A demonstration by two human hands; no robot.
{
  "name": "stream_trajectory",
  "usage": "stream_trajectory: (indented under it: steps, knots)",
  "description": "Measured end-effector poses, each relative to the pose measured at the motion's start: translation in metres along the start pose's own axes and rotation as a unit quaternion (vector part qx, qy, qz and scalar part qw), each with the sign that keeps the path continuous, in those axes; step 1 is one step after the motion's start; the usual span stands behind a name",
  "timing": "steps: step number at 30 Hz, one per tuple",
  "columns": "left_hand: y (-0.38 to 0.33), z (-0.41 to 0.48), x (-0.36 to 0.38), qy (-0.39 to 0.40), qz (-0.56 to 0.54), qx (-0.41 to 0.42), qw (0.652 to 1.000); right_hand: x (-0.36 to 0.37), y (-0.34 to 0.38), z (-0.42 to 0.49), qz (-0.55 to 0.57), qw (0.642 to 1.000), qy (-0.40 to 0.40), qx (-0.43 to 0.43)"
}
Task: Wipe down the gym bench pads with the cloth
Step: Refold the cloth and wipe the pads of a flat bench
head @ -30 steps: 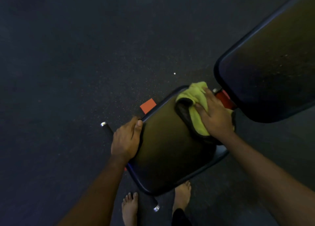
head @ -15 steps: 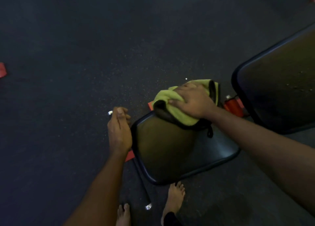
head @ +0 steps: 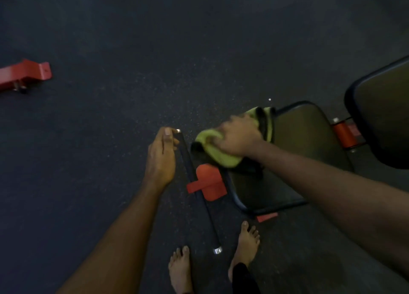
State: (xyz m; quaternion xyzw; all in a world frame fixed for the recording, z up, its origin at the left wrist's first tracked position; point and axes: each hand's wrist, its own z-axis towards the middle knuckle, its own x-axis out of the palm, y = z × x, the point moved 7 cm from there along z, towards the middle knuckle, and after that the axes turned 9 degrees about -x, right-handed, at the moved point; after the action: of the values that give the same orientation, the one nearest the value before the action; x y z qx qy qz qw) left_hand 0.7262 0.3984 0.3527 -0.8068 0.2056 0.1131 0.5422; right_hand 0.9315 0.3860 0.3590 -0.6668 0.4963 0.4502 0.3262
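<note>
My right hand (head: 238, 136) holds a bunched yellow-green cloth (head: 222, 159) against the left end of the dark seat pad (head: 301, 143), with its fingers curled over the cloth; the hand is motion-blurred. The larger back pad (head: 385, 116) stands at the right edge, apart from the seat. My left hand (head: 161, 154) is off the pad with relaxed fingers and holds nothing. Its fingertips are beside the chrome-capped end of the black foot bar (head: 200, 196).
A red bracket (head: 209, 183) joins the foot bar under the seat's corner. A red frame tube (head: 344, 134) shows between the two pads. Another red metal piece (head: 26, 73) lies on the dark floor at far left. My bare feet (head: 245, 247) stand near the bar's close end.
My right hand slid the cloth from the seat's far end to its left edge. My left hand let go of the seat's edge and moved out beside the foot bar.
</note>
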Motion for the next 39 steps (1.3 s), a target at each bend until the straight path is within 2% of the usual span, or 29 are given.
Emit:
stream_trajectory:
  steps: [1,3,7,10,14,17,20,22,25,26,27,29,31,32,34,35,36,37,39]
  knots:
    - [0.001,-0.001,-0.001,0.008,0.002,0.000,1.000,0.001,-0.013,0.000,0.017,0.997,0.000,0.071]
    - [0.002,-0.006,0.002,0.028,0.008,0.000,1.000,0.006,-0.001,-0.008,0.023,0.995,-0.026,0.094]
    - [0.007,-0.020,0.016,0.075,0.015,0.000,0.997,0.048,0.091,-0.088,-0.008,0.994,-0.059,-0.088]
    - [0.005,-0.030,0.026,0.099,0.019,0.008,0.995,0.070,0.101,-0.136,-0.016,0.991,-0.060,-0.119]
    - [-0.007,-0.038,0.042,0.126,0.033,0.044,0.990,0.055,0.070,-0.106,0.014,0.992,-0.122,-0.032]
    - [-0.012,-0.032,0.053,0.130,0.026,0.043,0.990,0.041,0.004,-0.075,0.105,0.980,-0.131,0.104]
    - [-0.018,-0.032,0.075,0.177,0.051,0.026,0.983,0.055,-0.096,-0.105,0.202,0.923,-0.169,0.282]
    - [-0.024,-0.039,0.089,0.213,0.071,0.031,0.974,0.080,-0.140,-0.158,0.250,0.862,-0.201,0.392]
    - [-0.032,-0.051,0.097,0.225,0.095,0.014,0.969,0.114,-0.128,-0.220,0.301,0.749,-0.241,0.539]
    - [-0.032,-0.052,0.097,0.234,0.105,0.004,0.967,0.116,-0.101,-0.227,0.297,0.729,-0.258,0.560]
    - [-0.032,-0.054,0.096,0.244,0.113,-0.010,0.963,0.113,-0.070,-0.227,0.285,0.727,-0.276,0.561]
    - [-0.041,-0.059,0.092,0.265,0.137,-0.008,0.954,0.099,-0.010,-0.213,0.281,0.748,-0.308,0.517]
    - [-0.057,-0.068,0.084,0.271,0.154,0.003,0.950,0.088,0.036,-0.202,0.339,0.756,-0.325,0.457]
    - [-0.070,-0.074,0.079,0.272,0.154,0.015,0.950,0.079,0.047,-0.203,0.394,0.735,-0.343,0.432]
    - [-0.100,-0.094,0.067,0.280,0.145,0.025,0.949,0.054,0.052,-0.221,0.509,0.645,-0.398,0.409]
    - [-0.119,-0.104,0.060,0.283,0.139,0.031,0.949,0.038,0.050,-0.234,0.545,0.596,-0.420,0.414]
    - [-0.138,-0.115,0.053,0.287,0.133,0.040,0.948,0.020,0.047,-0.250,0.560,0.561,-0.429,0.433]
    - [-0.163,-0.132,0.042,0.289,0.125,0.052,0.948,-0.003,0.044,-0.270,0.572,0.533,-0.431,0.450]
    - [-0.206,-0.158,0.028,0.283,0.103,0.084,0.950,-0.042,0.038,-0.300,0.580,0.503,-0.445,0.461]
